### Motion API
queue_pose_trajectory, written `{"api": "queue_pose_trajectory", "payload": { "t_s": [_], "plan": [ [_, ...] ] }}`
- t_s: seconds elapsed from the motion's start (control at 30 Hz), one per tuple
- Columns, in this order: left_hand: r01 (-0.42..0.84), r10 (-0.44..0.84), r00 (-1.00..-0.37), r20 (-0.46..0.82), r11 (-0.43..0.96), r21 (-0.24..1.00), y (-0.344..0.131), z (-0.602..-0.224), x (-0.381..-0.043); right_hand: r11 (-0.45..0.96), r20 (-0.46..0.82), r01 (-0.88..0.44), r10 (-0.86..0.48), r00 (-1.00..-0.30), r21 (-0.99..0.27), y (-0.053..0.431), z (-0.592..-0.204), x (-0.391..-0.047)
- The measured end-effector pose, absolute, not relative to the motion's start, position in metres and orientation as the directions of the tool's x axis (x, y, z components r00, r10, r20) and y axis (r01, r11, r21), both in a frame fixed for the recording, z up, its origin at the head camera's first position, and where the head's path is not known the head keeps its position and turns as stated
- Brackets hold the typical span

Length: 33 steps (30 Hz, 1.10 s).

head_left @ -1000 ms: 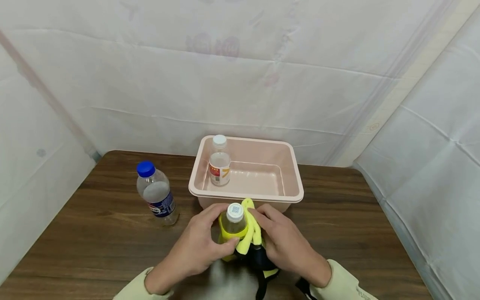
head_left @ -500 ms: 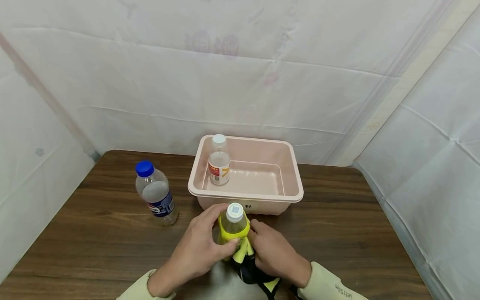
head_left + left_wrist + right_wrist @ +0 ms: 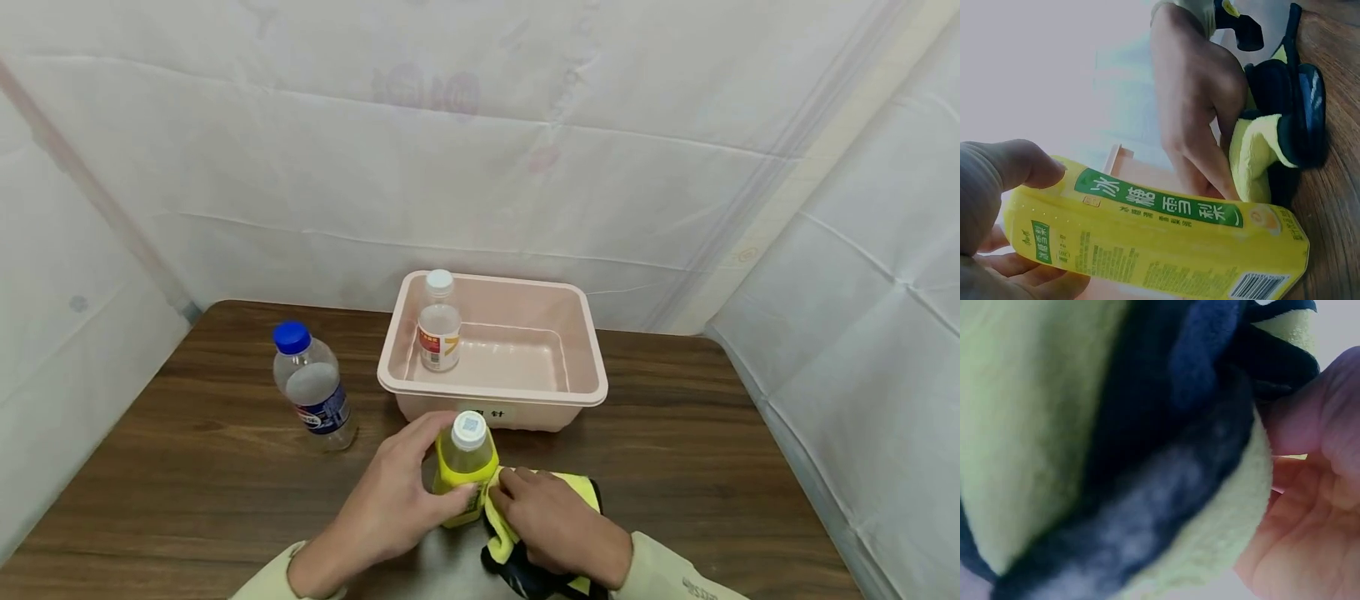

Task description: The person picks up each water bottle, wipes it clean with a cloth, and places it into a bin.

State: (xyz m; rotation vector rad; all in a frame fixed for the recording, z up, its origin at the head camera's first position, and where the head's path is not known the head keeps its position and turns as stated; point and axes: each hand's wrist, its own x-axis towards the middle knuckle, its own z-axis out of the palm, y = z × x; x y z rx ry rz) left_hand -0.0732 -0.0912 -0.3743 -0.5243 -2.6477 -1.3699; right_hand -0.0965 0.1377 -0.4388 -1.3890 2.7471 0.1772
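Observation:
A bottle with a white cap and a yellow label (image 3: 456, 478) stands upright on the table in front of the tub. My left hand (image 3: 393, 496) grips it from the left, the thumb across its near side. The left wrist view shows the yellow label (image 3: 1166, 244) with its green strip and barcode. Right beside the bottle, my right hand (image 3: 551, 518) holds a bunched yellow cloth with black edging (image 3: 583, 486). In the right wrist view the cloth (image 3: 1022, 412) fills most of the picture, and the fingertips are partly hidden behind it.
A pale pink tub (image 3: 517, 392) stands at the back of the brown wooden table (image 3: 187, 492). Inside its left part is a clear bottle with a white cap (image 3: 439, 325). A blue-capped clear bottle (image 3: 318, 396) stands to the left. White sheeting (image 3: 480, 167) surrounds the table.
My right hand has moved the cloth down from the bottle's upper right side to low beside it, where it spreads rightward. The left hand has kept its grip on the bottle.

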Motion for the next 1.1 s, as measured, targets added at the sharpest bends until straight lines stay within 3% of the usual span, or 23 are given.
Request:
{"api": "queue_pose_trajectory", "payload": {
  "t_s": [0.27,0.57,1.1],
  "plan": [
    [0.342,0.246,-0.938,0.244,0.548,0.763,-0.101,-0.372,-0.074,0.553,-0.022,-0.818,-0.826,-0.563,0.161,0.139,-0.430,-0.097],
    [0.340,0.258,-0.938,0.230,0.568,0.749,-0.107,-0.369,-0.074,0.524,0.017,-0.851,-0.852,-0.523,0.033,0.141,-0.444,-0.098],
    [0.355,0.275,-0.932,0.235,0.573,0.739,-0.114,-0.379,-0.081,0.595,-0.041,-0.803,-0.802,-0.596,0.024,0.150,-0.461,-0.075]
  ]
}}
